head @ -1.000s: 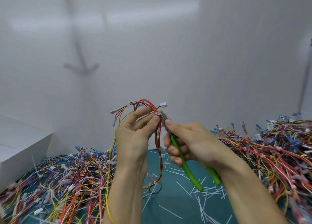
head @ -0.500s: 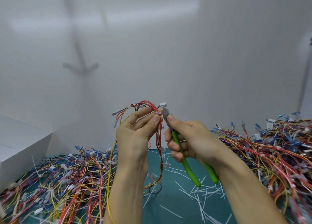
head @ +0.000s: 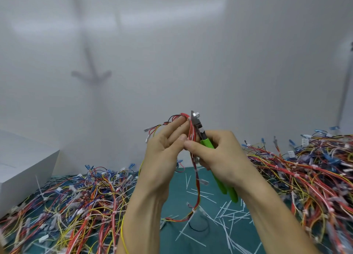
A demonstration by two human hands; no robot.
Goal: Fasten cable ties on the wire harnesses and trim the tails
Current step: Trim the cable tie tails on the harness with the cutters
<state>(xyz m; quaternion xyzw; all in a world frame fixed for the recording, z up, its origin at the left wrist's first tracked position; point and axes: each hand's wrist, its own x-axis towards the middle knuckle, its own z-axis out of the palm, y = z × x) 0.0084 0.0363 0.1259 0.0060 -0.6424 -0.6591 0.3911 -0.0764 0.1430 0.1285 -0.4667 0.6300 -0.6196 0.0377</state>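
Harness of mostly red wires stands upright between the two hands, its top loop just above the left fingertips and its lower part hanging below both palms to the green mat, where the end curls away from the wrists. The left hand pinches it: the fingers reach up behind the wires, fairly straight, and the thumb presses in from the front, so the bundle is caught between them. A few loose ends with small white plugs fan out past the backs of those fingers.

The right hand is wrapped around the green handles of the cutters — the fingers are curled tight and the thumb stretches across until its tip meets the left thumb. The handles come out under the heel of that hand. The metal nose points up, touching or just beside the wires at the level of the left fingertips; whether the blades are parted cannot be told.

Below the right hand, white cut tails lie scattered on the mat. Beyond the left wrist sits a tangled heap of wires, and a second pile of wires spreads out past the right forearm. A white box stands outside the left heap, against the pale wall.
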